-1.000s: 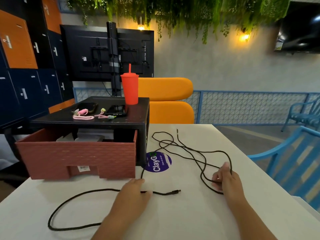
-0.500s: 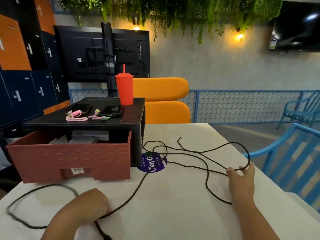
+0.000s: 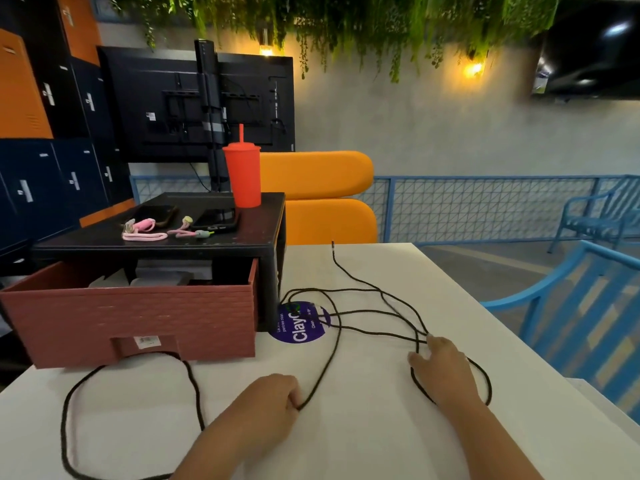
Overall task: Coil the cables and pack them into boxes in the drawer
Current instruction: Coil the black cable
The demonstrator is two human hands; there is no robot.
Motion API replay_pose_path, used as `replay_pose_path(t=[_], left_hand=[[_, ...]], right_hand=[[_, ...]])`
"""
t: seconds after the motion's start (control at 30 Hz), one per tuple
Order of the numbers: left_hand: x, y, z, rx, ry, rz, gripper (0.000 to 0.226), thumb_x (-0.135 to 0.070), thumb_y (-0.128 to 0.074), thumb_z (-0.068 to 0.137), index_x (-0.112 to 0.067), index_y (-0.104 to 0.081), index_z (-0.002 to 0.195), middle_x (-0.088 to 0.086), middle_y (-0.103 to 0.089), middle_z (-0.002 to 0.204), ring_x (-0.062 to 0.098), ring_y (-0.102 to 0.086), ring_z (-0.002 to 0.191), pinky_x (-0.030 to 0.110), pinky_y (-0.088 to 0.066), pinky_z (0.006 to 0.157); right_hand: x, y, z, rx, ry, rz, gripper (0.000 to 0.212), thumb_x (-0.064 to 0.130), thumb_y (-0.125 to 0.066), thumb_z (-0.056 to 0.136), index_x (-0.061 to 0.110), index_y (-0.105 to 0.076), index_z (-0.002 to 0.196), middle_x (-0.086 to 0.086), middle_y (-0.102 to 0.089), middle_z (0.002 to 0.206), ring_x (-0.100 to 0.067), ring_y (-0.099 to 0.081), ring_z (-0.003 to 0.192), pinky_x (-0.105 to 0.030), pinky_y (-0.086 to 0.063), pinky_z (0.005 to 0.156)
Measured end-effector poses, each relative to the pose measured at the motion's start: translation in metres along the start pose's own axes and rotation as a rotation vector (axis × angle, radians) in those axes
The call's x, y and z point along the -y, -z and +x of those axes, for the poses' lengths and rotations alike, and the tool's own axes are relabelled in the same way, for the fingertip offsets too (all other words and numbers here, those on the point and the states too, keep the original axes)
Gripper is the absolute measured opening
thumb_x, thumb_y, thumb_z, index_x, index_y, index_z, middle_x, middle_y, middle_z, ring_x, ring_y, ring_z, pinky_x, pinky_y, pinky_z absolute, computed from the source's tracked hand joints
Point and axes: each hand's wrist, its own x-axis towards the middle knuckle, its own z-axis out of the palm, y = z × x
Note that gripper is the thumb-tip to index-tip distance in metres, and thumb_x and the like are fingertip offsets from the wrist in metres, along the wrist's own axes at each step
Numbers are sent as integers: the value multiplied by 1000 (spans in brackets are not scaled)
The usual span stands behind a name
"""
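The left hand [image 3: 268, 403] is curled over the black cable [image 3: 329, 355], so whether its fingertips pinch the strand cannot be told, and the cable's near end is lost beneath that forearm. To the right of it, the right hand [image 3: 446, 367] covers the place where several strands cross; its grip on them is hidden too. Left of the left hand, the cable's big loop runs off the bottom edge. Beyond it, the pulled-out red drawer [image 3: 138, 320] shows only pale corners of its contents, too shadowed under the black stand [image 3: 207, 242] to identify. The drawer's small front label is unreadable.
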Motion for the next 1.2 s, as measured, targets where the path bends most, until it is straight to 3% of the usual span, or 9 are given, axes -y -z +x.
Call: replay_pose_path(t=[0.2,0.33,0.5,0.57,0.67,0.83,1.03,1.1,1.2], left_hand=[[-1,46,-35,546,-101,-90,22,-15,-63,76,-36,-61,71,-25,-58,65,-9,-53,64,8,-41,67],[-9,53,-39,683,-78,-129,26,-10,-61,75,-36,-62,70,-22,-60,63,-5,-54,65,12,-43,67],[-29,21,-30,398,143,-466,25,-25,-68,81,-24,-57,103,-8,-67,71,8,-59,62,18,-44,61],[-41,2,-24,275,219,-683,22,-34,-61,87,-20,-57,104,-3,-68,67,11,-60,56,19,-44,52],[-47,-14,-17,109,143,-654,20,-33,-47,96,-24,-64,91,-11,-57,48,1,-44,41,15,-33,45],[-37,7,-17,2,3,-915,18,-16,-53,94,-13,-67,84,-10,-43,41,2,-30,36,13,-23,38],[1,51,-27,-154,-283,-1552,50,-41,-91,43,-12,-74,80,-3,-53,59,3,-38,43,14,-31,39],[18,57,-24,-55,-470,-1791,35,-32,-75,77,-7,-68,100,4,-60,75,9,-50,57,18,-40,50],[45,65,-30,-197,-340,-1976,52,-24,-2,104,-2,-40,132,18,-53,114,26,-52,93,32,-36,80]], right_hand=[[1,-2,-1,-33,98,-278,49,41,-47,91,23,-42,137,0,-46,133,-26,-37,124,-33,-37,97],[6,-2,-3,-17,131,-383,44,45,-44,92,34,-40,134,2,-50,124,-23,-38,121,-37,-35,94],[13,-8,-8,58,293,-255,22,34,-42,96,22,-58,103,7,-58,78,-18,-53,101,-32,-36,84],[17,-10,-15,165,347,-10,27,33,-48,93,11,-60,84,1,-59,70,-16,-56,74,-30,-40,68],[24,-8,-23,273,386,166,38,37,-53,91,6,-53,69,1,-44,59,-12,-38,57,-28,-31,57],[22,7,-17,-8,280,201,35,37,-52,92,10,-59,70,2,-46,54,-14,-42,55,-28,-33,56],[7,25,-8,-234,178,13,33,28,-50,94,9,-63,70,-5,-59,59,-22,-54,62,-28,-40,58],[3,27,-4,-256,142,-38,35,27,-49,94,10,-59,66,-3,-56,57,-19,-51,57,-26,-37,52],[-2,29,-1,-285,87,-57,27,24,-48,95,15,-67,77,1,-55,61,-18,-53,60,-26,-36,56]])
